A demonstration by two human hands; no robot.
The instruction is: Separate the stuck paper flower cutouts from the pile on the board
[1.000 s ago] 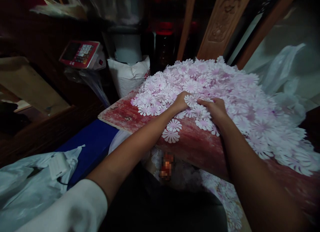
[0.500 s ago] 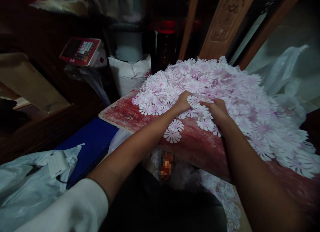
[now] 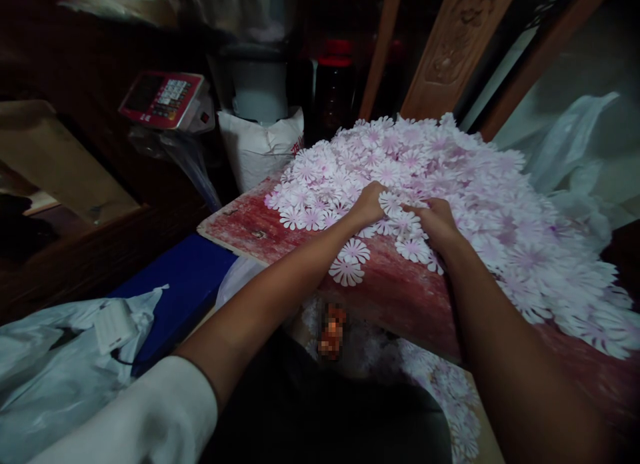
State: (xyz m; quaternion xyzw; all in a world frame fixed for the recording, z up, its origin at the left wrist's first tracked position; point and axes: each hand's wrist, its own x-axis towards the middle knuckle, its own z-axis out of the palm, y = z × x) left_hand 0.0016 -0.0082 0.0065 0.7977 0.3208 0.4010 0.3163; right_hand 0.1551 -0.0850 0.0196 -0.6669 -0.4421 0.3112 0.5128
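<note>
**Red board (image 3: 235, 224) bears heap of white flowers (image 3: 430, 157) in dim room**

Behind the board stand a white sack (image 3: 263, 147) and a carved wooden panel (image 3: 453, 44); a red-faced scale (image 3: 163, 99) is at left. A person's bare hands meet at the near edge of the heap. The left hand (image 3: 370, 203) has its fingers closed on a single flower (image 3: 391, 203), which faces up at the fingertips, over the board. The right hand (image 3: 440, 223), fingers bent, points toward that flower's right edge; whether it grips anything cannot be told. Two overlapping flowers (image 3: 351, 259) lie on the board just beside the left forearm. More flowers (image 3: 463, 411) show below the board.
</note>
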